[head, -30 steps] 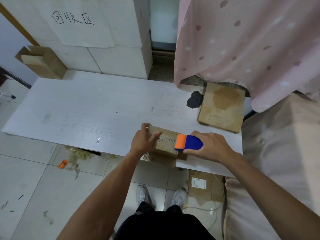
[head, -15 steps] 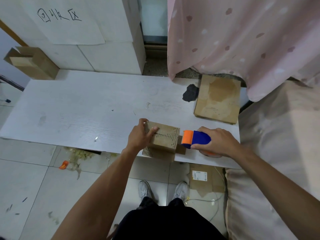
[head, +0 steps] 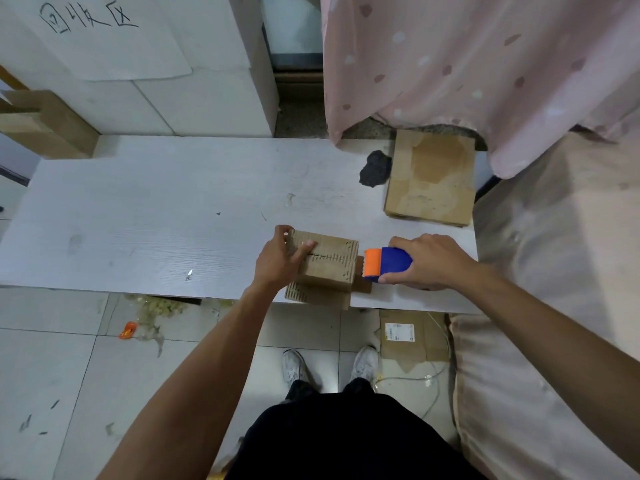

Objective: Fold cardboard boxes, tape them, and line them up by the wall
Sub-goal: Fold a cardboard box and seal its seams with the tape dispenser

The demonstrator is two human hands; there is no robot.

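Closest to the person, at the near edge of the long white wooden table (head: pixel 138 220), stands the small brown cardboard box (head: pixel 325 263) with its top flaps folded shut, and it is the thing being worked on. It sits so near the edge that a lower flap hangs partly over the tiled floor, probably because this place is easiest for both arms to reach. The left hand (head: pixel 278 259) lies on the left part of the box top, the fingers spread over the seam and the thumb on the far corner; it presses down but is not closed around anything, most likely to keep the flaps flat and the box from sliding. The right hand (head: pixel 427 261) is clamped on the blue and orange tape dispenser (head: pixel 386 265), which is just beside the right side of the box with its orange toothed end towards it. This position suggests the tape is being run down or cut at that side, though the tape itself is too clear to see. Farther on the right lies a stack of flat brown cardboard sheets (head: pixel 431 178), waiting to be folded, beside a dark grey crumpled lump (head: pixel 374 168). At the far left, against the white wall (head: pixel 194 102), stands an open brown cardboard box (head: pixel 45 126), perhaps the start of the line.
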